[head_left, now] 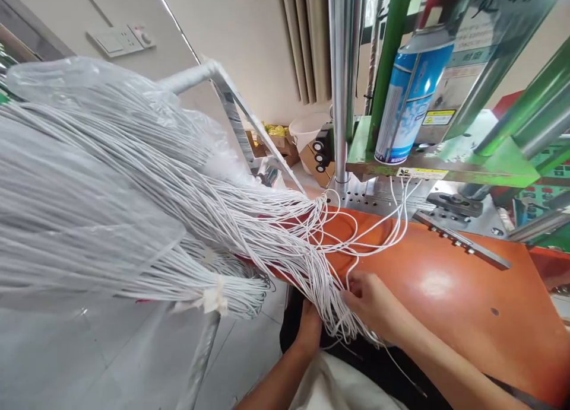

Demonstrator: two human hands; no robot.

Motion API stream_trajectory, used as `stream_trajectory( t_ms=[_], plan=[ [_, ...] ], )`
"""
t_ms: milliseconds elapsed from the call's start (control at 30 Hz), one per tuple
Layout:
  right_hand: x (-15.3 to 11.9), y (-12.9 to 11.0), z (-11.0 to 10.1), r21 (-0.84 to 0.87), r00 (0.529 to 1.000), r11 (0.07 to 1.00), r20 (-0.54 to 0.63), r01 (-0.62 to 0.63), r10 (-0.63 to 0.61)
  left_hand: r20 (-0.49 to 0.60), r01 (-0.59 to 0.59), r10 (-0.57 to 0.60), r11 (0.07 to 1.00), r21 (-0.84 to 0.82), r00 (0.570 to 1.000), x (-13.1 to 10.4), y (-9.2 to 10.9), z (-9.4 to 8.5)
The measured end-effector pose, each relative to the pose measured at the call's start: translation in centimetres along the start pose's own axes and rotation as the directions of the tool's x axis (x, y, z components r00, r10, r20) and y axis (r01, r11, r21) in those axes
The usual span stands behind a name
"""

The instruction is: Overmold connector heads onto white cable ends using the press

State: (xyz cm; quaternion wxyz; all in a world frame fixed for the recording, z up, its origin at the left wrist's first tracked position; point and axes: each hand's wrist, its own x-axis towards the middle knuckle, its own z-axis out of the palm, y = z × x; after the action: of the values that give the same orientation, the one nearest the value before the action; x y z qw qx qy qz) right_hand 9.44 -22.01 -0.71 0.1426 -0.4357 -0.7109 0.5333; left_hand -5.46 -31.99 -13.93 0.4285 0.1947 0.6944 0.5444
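Observation:
A long bundle of thin white cables (285,244) comes in from the left and droops over the near edge of the orange table. My right hand (369,300) is at the right side of the bundle's end, its thumb and fingers pinched on a single white cable (351,269) that loops up from them. Beneath the drooping cables is my left hand (310,327), against their left side; the cables and dark clothing hide its fingers. Several cable ends (396,220) arc across the table to the underside of the green machine.
The green press machine (445,172) stands at the back right, with a blue spray can (414,101) on its ledge. A metal bar with pins (463,241) lies on the orange table (481,291). A tied cable bundle (240,294) and a wrapped rack frame (249,113) are at left.

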Motion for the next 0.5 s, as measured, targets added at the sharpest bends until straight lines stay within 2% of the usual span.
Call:
stream_trajectory(
  t_ms=[100,167,233,300,400,500],
  plan=[
    [3.9,-0.7,1.0,-0.038,1.0,0.999,0.008,0.007,-0.007,0.07,-0.089,0.085,0.994,0.056,0.994,0.0,0.9,0.1],
    [4.7,-0.8,1.0,-0.043,1.0,0.999,-0.011,0.014,-0.014,0.049,-0.05,0.045,0.994,0.098,0.998,-0.1,1.3,-0.1],
    [4.5,-0.7,0.5,-0.018,1.0,1.0,-0.015,0.016,-0.016,-0.004,0.018,-0.017,0.992,0.124,1.0,-0.1,1.7,-0.6],
    [3.8,-0.6,-0.4,0.038,1.0,0.999,0.0,0.001,-0.001,-0.021,0.0,0.004,0.986,0.165,1.0,-0.1,2.4,-1.5],
    [2.7,-0.6,-1.9,0.178,0.999,0.983,0.031,-0.044,0.039,0.112,-0.146,0.116,0.938,0.315,0.987,-0.4,4.9,-3.4],
    [1.8,-0.5,-2.5,0.328,0.986,0.933,0.117,-0.148,0.116,0.217,-0.287,0.2,0.803,0.522,0.956,-0.8,8.6,-5.5]
  ],
)
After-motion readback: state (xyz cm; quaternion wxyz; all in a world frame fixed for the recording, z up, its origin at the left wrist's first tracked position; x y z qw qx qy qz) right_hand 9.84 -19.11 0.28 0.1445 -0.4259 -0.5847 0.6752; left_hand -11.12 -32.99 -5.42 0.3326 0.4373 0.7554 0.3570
